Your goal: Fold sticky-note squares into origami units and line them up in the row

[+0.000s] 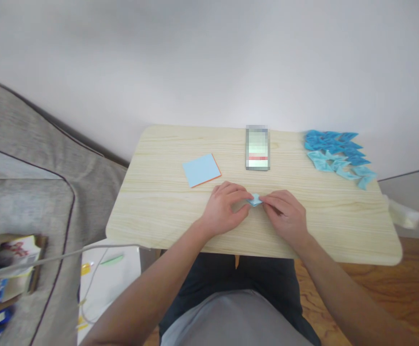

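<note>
A small light-blue folded paper piece lies on the pale wooden table near its front edge. My left hand pinches its left side with curled fingers. My right hand pinches its right side, fingers closed and pressed on the paper. Most of the piece is hidden under my fingertips.
A stack of light-blue square sheets lies left of centre. A phone rests at the table's far edge. Several folded blue paper pieces are heaped at the far right corner. A grey sofa stands to the left.
</note>
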Demonstrator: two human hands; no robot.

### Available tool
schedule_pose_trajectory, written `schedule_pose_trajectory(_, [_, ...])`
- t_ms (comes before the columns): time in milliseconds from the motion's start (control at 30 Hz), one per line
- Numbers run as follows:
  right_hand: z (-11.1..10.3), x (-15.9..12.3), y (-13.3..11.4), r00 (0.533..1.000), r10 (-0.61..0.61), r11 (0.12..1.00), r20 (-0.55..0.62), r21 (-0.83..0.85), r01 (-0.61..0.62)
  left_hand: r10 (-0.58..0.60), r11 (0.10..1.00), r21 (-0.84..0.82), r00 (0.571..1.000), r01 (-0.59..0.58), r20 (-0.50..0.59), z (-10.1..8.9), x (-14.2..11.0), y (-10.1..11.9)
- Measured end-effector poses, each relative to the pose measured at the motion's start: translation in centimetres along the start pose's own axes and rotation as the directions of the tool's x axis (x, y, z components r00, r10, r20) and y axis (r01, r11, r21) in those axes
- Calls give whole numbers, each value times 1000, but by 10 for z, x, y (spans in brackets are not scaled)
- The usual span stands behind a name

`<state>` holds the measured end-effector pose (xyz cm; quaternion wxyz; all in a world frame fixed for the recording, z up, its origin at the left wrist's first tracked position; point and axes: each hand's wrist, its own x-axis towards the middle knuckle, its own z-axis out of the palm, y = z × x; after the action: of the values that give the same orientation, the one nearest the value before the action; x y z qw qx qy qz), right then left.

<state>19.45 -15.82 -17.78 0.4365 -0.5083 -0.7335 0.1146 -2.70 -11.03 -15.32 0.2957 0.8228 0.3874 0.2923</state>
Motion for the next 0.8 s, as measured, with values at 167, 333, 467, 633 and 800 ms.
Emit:
schedule_pose_trajectory(167, [-3,-1,-4,997,63,998,35,11,-63,-4,1000,10,1000,4,-2,3,2,-1])
schedule_pose_trajectory(333, [-4,-3,-4,993,100,995,62,13,-101,-2,1000,-14,1000,2,13,2,1,-1])
schedule_pose_trajectory(467, [-3,-3,-3,990,122,992,66,18,-124,-20,999,-43,1000,20,-3,2,1,-2])
schedule_pose_trajectory(633, [-3,-2,-4,993,100,994,61,30,-102,-9,999,-41,1000,8,-10,3,1,-4])
schedule_pose_trajectory(800, [-4,-2,-4,990,120,992,77,21,-122,0,1000,-27,1000,0,-1,4,2,-3])
